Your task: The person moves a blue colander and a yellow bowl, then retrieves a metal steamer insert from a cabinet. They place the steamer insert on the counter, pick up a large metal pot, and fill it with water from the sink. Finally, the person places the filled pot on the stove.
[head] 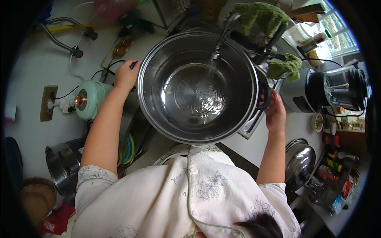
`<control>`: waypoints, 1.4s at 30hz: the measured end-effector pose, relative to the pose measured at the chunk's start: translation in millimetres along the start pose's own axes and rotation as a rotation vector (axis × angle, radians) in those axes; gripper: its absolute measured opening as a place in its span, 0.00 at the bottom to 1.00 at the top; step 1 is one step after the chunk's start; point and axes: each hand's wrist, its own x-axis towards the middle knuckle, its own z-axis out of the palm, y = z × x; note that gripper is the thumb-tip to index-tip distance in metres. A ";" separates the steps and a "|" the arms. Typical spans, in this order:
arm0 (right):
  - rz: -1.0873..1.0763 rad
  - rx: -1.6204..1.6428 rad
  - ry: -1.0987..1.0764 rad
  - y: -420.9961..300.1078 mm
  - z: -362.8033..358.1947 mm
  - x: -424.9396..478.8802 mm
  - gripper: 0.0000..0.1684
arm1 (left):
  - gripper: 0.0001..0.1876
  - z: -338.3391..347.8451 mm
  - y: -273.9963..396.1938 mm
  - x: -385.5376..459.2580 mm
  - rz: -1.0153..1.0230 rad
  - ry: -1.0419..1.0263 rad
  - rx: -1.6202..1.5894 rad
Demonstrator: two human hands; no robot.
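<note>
A large stainless-steel pot (pixel 157 119) is right in front of me, below a kitchen faucet (pixel 216 53). Water (pixel 205 101) runs from the spout into it and ripples over the bottom. My left hand (pixel 126 76) grips the dark handle (pixel 133 65) on the pot's left side. On the opposite side, my right hand (pixel 274 110) holds the black handle (pixel 263 94), with fingertips showing through its opening. What the pot rests on is mostly hidden beneath it.
Left of the pot stands a mint-green electric cooker (pixel 92 98) plugged in by a wall socket (pixel 49 102). Green cloths (pixel 262 17) hang by the faucet. To the right are a blender (pixel 339 87) and a shiny metal lid (pixel 300 163). Another steel pot (pixel 61 169) sits lower left.
</note>
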 end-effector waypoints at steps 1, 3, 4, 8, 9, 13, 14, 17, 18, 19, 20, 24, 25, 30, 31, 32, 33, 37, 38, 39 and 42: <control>-0.036 0.009 -0.024 -3.1 12.0 1.5 0.25 | 0.21 -0.4 0.4 -2.1 -0.006 -0.003 -0.014; -0.050 -0.055 -0.054 -5.3 26.4 7.7 0.25 | 0.20 -1.4 1.8 -5.4 -0.001 0.013 -0.031; -0.050 -0.106 -0.038 -7.0 32.1 10.7 0.24 | 0.20 -1.1 -0.6 -6.1 0.011 0.019 -0.041; -0.023 -0.177 0.174 -5.9 45.9 19.6 0.16 | 0.18 1.9 -7.5 -5.5 0.037 0.026 -0.068; -0.016 -0.196 0.194 -4.8 46.8 21.5 0.16 | 0.17 1.4 -7.4 -4.7 0.038 0.029 -0.069; -0.073 -0.291 0.173 4.4 39.9 30.3 0.13 | 0.18 0.4 0.7 -4.7 0.020 0.025 -0.052; -0.077 -0.283 0.200 7.0 39.7 31.2 0.12 | 0.19 -0.2 1.1 -4.4 -0.004 0.000 -0.035; -0.111 -0.346 0.193 11.3 32.1 36.2 0.12 | 0.20 0.0 3.7 -3.8 -0.006 0.002 -0.055; -0.117 -0.350 0.200 12.3 31.9 37.4 0.12 | 0.20 0.0 3.8 -2.7 -0.023 -0.012 -0.060; -0.122 -0.354 0.207 13.1 31.9 38.8 0.12 | 0.21 0.5 3.2 -0.8 -0.039 -0.027 -0.065; -0.127 -0.357 0.215 14.1 31.6 40.3 0.12 | 0.21 1.4 2.4 1.2 -0.055 -0.042 -0.070; -0.140 -0.349 0.225 17.8 26.3 50.7 0.12 | 0.22 3.1 3.6 9.9 -0.026 -0.059 -0.006; -0.131 -0.364 0.210 17.8 22.3 53.6 0.13 | 0.22 3.2 6.8 11.5 -0.025 -0.069 0.007; -0.176 -0.518 0.279 24.0 13.1 66.7 0.13 | 0.23 1.1 17.0 15.6 -0.025 -0.093 0.042; -0.196 -0.557 0.288 26.7 9.6 70.6 0.13 | 0.23 1.2 17.5 15.6 -0.025 -0.098 0.044; -0.197 -0.541 0.278 28.9 6.1 73.9 0.13 | 0.23 3.9 13.8 18.4 -0.009 -0.083 0.062; -0.221 -0.500 0.232 30.1 7.0 75.8 0.13 | 0.23 5.0 13.3 18.6 -0.011 -0.082 0.059; -0.302 -0.640 0.290 33.2 0.6 78.8 0.15 | 0.23 4.3 12.5 16.4 -0.004 -0.068 0.049; -0.328 -0.702 0.312 36.1 -3.2 82.2 0.16 | 0.23 3.5 12.3 14.8 0.001 -0.061 0.047; -0.334 -0.737 0.325 40.8 -10.2 87.1 0.16 | 0.23 3.4 12.8 14.9 0.005 -0.063 0.054; -0.311 -0.903 0.374 33.4 2.7 79.4 0.18 | 0.23 3.8 12.5 14.3 0.005 -0.031 0.061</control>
